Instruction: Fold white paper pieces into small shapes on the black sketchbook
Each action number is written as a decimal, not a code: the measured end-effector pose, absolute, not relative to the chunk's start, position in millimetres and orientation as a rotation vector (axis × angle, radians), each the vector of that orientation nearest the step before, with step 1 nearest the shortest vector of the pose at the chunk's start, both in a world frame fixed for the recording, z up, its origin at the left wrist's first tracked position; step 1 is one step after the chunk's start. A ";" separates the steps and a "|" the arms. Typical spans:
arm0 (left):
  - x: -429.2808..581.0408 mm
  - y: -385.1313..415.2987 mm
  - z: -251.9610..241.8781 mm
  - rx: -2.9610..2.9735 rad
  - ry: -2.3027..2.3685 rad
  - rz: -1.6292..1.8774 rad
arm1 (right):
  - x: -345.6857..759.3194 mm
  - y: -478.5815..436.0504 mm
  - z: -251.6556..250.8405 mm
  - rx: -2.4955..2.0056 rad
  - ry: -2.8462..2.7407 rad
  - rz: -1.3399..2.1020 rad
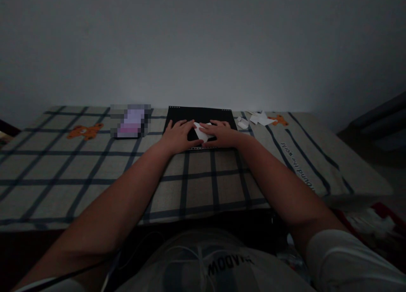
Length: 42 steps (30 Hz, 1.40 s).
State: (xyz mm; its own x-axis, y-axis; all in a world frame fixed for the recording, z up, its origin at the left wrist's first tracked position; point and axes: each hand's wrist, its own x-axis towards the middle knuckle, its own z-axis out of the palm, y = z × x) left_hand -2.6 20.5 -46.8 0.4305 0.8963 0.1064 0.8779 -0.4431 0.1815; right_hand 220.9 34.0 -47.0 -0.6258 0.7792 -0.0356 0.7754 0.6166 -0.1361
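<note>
A small white piece of paper (201,131) lies on a black board (200,114) on a bed covered in a checked sheet. My left hand (179,135) rests flat on the board's left part, fingers spread, with its thumb at the paper's lower left edge. From the right, my right hand (222,133) presses down on the paper, fingers stretched out over its right side. Both hands meet at the paper.
The checked sheet (95,169) with orange bear prints covers the bed up to a plain wall. A blurred purple object (130,121) lies left of the board. Several white paper scraps (258,118) lie to its right. The bed's right edge drops to a dark floor.
</note>
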 end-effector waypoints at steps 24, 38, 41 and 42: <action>0.4 17.6 -49.1 2.694 1.593 0.360 | 212.0 35.5 -50.7 -1.370 -2.639 -0.039; 2.7 14.2 -45.6 2.674 1.609 0.343 | 206.0 22.7 -42.4 -1.348 -2.591 -0.128; 3.0 13.7 -44.4 2.664 1.604 0.332 | 205.4 26.5 -42.9 -1.382 -2.598 -0.075; 3.0 13.6 -44.0 2.663 1.603 0.327 | 206.3 28.0 -42.9 -1.397 -2.611 -0.057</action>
